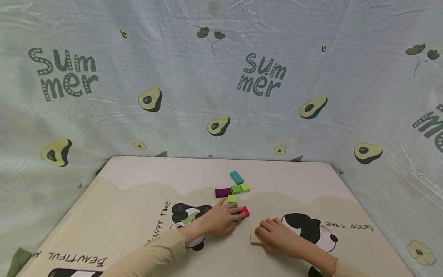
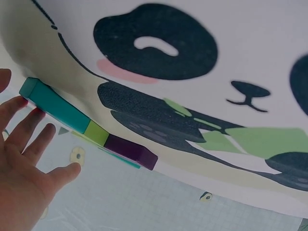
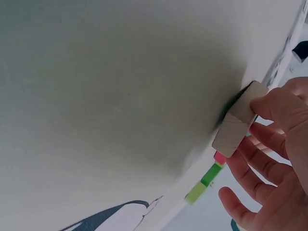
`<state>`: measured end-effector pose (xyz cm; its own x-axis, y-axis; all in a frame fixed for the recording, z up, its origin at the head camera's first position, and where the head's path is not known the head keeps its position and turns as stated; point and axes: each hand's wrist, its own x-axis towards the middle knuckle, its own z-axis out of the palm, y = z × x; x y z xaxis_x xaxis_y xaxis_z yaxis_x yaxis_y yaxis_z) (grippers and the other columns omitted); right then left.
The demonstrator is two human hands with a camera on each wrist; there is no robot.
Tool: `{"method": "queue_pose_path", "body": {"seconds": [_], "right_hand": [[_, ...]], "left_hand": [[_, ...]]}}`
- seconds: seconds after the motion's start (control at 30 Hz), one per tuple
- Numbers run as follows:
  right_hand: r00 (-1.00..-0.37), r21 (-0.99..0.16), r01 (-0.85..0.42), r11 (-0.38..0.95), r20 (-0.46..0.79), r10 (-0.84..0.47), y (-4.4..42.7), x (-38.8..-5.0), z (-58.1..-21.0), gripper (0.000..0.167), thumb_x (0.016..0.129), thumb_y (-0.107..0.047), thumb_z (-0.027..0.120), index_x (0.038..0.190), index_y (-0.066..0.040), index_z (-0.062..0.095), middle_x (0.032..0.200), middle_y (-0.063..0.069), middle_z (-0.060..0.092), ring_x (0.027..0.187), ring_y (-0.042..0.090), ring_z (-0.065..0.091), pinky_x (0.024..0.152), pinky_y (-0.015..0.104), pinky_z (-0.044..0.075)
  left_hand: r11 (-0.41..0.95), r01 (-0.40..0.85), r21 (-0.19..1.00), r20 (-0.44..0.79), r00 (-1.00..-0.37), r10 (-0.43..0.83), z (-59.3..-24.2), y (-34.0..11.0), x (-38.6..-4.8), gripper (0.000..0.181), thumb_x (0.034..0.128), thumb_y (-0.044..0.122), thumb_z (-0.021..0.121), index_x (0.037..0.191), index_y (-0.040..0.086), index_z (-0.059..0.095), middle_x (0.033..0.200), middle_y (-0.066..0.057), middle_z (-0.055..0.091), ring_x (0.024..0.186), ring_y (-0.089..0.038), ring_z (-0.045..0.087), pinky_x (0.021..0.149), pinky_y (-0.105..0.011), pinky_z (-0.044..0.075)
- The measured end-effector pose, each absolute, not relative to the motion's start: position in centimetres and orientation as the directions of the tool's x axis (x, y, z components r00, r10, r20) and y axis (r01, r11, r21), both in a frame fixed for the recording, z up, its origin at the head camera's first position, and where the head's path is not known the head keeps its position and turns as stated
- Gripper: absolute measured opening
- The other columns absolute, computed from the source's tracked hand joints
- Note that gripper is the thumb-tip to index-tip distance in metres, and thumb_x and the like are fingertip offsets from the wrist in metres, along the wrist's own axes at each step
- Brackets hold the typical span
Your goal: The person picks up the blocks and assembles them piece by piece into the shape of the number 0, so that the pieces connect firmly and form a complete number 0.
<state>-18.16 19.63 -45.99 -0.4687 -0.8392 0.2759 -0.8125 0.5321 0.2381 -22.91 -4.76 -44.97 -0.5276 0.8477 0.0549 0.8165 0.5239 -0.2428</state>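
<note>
In the head view my left hand [image 1: 221, 219] reaches over the near end of a block cluster, hiding part of it. The left wrist view shows its fingers spread loosely at a teal block [image 2: 60, 106], with the fingertips at its side. A yellow-green block [image 2: 96, 133] and a purple block [image 2: 131, 151] continue the line. Beside the left fingertips is a red block [image 1: 245, 211]. My right hand [image 1: 280, 236] pinches a plain wooden block [image 1: 255, 239], thumb on its face in the right wrist view; whether the wood [image 3: 240, 120] is one block or two, I cannot tell.
Farther back on the table [image 1: 194, 169] lie another teal block [image 1: 237, 177], a green block [image 1: 236, 189], a lime block [image 1: 245, 187] and the purple one. Panda drawings cover parts of the tabletop. A printed curtain [image 1: 180, 77] hangs behind and along the sides.
</note>
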Motion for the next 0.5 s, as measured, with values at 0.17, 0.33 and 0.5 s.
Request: {"method": "queue_pose_path", "body": {"seconds": [0.17, 0.33, 0.5], "right_hand": [[-0.499, 0.223, -0.809, 0.543, 0.227, -0.837, 19.5, -17.9, -45.9, 0.032, 0.072, -0.024, 0.07, 0.1, -0.017, 0.056, 0.088, -0.007, 0.05, 0.081, 0.008, 0.046, 0.069, 0.025, 0.036], [-0.543, 0.152, -0.809, 0.567, 0.173, -0.822, 19.4, -17.9, -45.5, 0.031, 0.073, -0.026, 0.07, 0.1, -0.018, 0.058, 0.086, -0.009, 0.05, 0.08, 0.006, 0.047, 0.067, 0.023, 0.035], [-0.562, 0.085, -0.813, 0.576, 0.146, -0.814, 19.4, -18.1, -45.2, 0.029, 0.071, -0.026, 0.071, 0.097, -0.02, 0.059, 0.081, -0.01, 0.049, 0.078, 0.004, 0.048, 0.065, 0.022, 0.033]], "left_hand": [[0.531, 0.816, -0.229, 0.05, -0.535, 0.843, -45.1, -4.8, -22.9, 0.045, 0.0883, 0.038, 0.049, 0.132, 0.028, 0.043, 0.134, 0.006, 0.046, 0.126, -0.015, 0.04, 0.101, -0.048, 0.031], [0.55, 0.823, -0.143, 0.051, -0.549, 0.835, -45.0, -4.5, -23.3, 0.04, 0.0888, 0.035, 0.049, 0.128, 0.028, 0.048, 0.131, 0.006, 0.049, 0.126, -0.017, 0.04, 0.102, -0.05, 0.029], [0.542, 0.831, -0.128, 0.111, -0.531, 0.84, -44.8, -3.6, -24.0, 0.029, 0.0882, 0.029, 0.053, 0.117, 0.026, 0.058, 0.117, 0.006, 0.058, 0.119, -0.015, 0.045, 0.1, -0.045, 0.034]]}}
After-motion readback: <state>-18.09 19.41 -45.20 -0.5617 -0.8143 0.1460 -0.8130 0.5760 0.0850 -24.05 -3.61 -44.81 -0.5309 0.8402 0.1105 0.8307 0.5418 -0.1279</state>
